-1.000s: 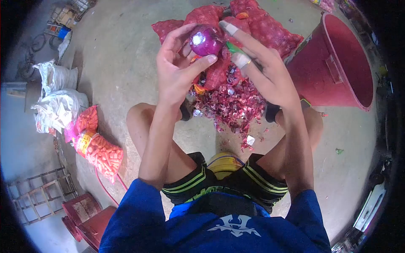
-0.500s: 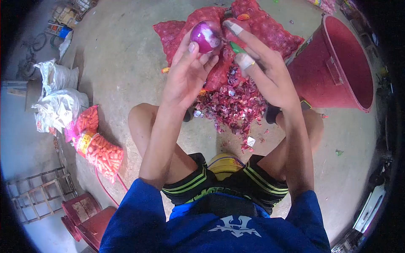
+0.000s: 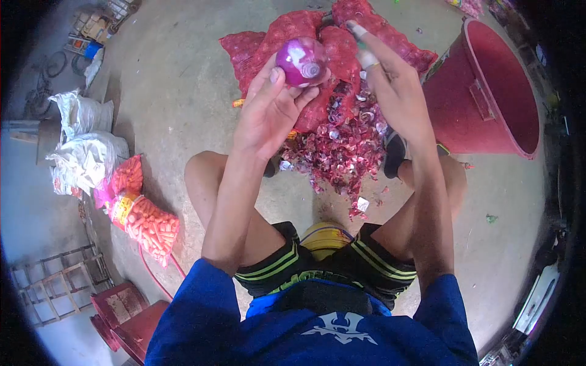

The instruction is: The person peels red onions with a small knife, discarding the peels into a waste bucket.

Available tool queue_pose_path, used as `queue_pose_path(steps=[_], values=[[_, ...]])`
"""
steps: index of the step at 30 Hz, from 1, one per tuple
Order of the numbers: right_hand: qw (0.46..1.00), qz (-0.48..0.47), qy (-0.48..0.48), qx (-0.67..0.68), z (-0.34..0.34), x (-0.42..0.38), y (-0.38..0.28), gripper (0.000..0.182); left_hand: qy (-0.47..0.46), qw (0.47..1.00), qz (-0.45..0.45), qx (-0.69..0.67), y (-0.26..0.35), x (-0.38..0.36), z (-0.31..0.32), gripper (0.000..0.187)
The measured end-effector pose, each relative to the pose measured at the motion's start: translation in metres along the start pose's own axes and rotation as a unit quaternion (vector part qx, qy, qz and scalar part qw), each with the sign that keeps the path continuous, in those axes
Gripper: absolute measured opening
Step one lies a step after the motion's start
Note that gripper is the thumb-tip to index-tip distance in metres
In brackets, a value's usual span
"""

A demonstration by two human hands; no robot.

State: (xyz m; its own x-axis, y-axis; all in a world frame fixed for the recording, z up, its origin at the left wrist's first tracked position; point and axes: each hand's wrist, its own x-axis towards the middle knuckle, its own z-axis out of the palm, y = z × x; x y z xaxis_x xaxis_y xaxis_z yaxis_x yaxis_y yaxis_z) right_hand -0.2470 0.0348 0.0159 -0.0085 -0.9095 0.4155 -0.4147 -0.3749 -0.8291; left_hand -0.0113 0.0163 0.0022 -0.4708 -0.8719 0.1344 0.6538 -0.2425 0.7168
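My left hand [image 3: 271, 113] holds a purple onion [image 3: 300, 62] from below, with the thumb at its left side and the fingers curled under it. Pale layers show through on the onion's face where skin is gone. My right hand [image 3: 394, 82] is apart from the onion, to its right, closed around a small green-handled knife [image 3: 361, 46]. Most of the knife is hidden by the fingers. White tape wraps a finger and the thumb of this hand. Beneath both hands lies a heap of purple onion skins [image 3: 345, 149] on the floor.
Red mesh sacks [image 3: 293, 33] of onions lie ahead. A large red bin [image 3: 448, 110] stands tilted at the right. At the left are white sacks [image 3: 91, 152] and a bag of carrots [image 3: 152, 226]. Red containers [image 3: 125, 308] sit at lower left.
My right hand has drawn away from the onion to the right, taking the knife with it. The onion has turned slightly in my left hand, showing more of its ringed end.
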Motion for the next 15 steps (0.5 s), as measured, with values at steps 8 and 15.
queue_pose_path(steps=[8,15], values=[[0.987,0.044,-0.144,0.062,-0.006,-0.007,-0.026,0.05,0.054,0.998,-0.006,-0.037,0.0,0.002,-0.005,0.049],[0.984,-0.142,-0.097,0.046,0.003,-0.006,-0.017,0.052,0.063,0.998,0.0,-0.01,0.001,0.0,-0.01,0.047]])
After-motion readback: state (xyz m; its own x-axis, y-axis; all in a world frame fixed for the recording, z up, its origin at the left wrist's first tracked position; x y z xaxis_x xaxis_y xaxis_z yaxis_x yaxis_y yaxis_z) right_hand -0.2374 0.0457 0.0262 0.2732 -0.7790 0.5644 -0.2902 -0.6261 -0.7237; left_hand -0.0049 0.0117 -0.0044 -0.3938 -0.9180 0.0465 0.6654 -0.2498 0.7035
